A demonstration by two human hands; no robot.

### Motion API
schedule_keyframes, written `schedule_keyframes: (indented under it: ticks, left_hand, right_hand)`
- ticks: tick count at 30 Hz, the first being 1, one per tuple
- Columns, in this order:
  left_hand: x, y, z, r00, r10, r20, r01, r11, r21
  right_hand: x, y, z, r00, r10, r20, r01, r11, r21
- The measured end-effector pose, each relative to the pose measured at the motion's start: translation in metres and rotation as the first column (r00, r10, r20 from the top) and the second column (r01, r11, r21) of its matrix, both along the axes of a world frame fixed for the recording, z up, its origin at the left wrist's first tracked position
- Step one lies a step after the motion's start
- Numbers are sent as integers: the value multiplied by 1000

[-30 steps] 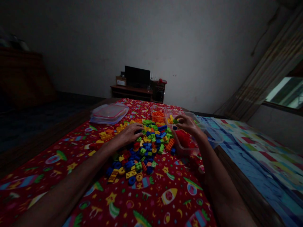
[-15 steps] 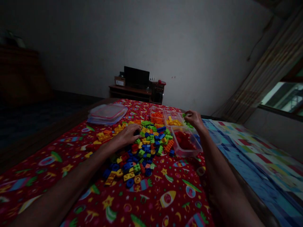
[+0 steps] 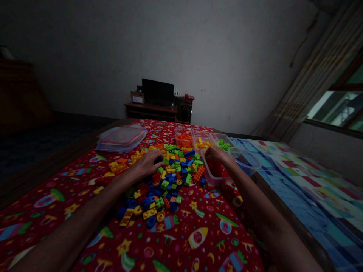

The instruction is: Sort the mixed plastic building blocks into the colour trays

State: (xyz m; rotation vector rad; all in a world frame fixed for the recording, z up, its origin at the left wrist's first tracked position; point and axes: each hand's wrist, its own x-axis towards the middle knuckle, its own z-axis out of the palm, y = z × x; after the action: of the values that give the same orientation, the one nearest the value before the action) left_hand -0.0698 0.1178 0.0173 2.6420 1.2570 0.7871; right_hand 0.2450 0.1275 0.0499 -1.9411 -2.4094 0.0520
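My left hand [image 3: 150,162] rests on the left side of a heap of mixed toy building bricks [image 3: 170,177]. Its thumb stands apart from the curved fingers, with dark blue showing in the gap. My right hand [image 3: 216,155] is over a clear plastic box [image 3: 217,182] of red bricks [image 3: 215,168], near that box's left rim. Its fingers are curled downward, and their tips are hidden, so whatever they may hold cannot be made out. Behind it stand boxes with orange bricks [image 3: 183,139], yellow bricks [image 3: 202,142] and green bricks [image 3: 224,144].
A round clear tub [image 3: 252,166] with blue pieces stands right of the red bricks' box. Stacked clear lids [image 3: 121,138] lie at the back left. Everything sits on a red patterned cloth [image 3: 193,230]. A monitor [image 3: 157,92] stands on a low desk beyond.
My right hand has moved left and nearer, from the green bricks' box to above the red bricks' box. My left hand stays at the heap. The view has shifted slightly right.
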Motion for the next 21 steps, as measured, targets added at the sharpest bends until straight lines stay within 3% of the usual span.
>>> schedule_keyframes:
  ticks: [7,12,21]
  left_hand:
    - [1,0,-1,1000,3,8,-4,1000,12]
    - [1,0,-1,1000,-4,17,4,1000,8]
    - [0,2,-6,999,-15,30,14,1000,18]
  right_hand:
    - [-7,-1,-9,996,-79,36,77,995,59]
    - [-9,-2,-4,996,-89,13,89,996,-22]
    - [4,1,-9,993,17,-116,-23,999,-48]
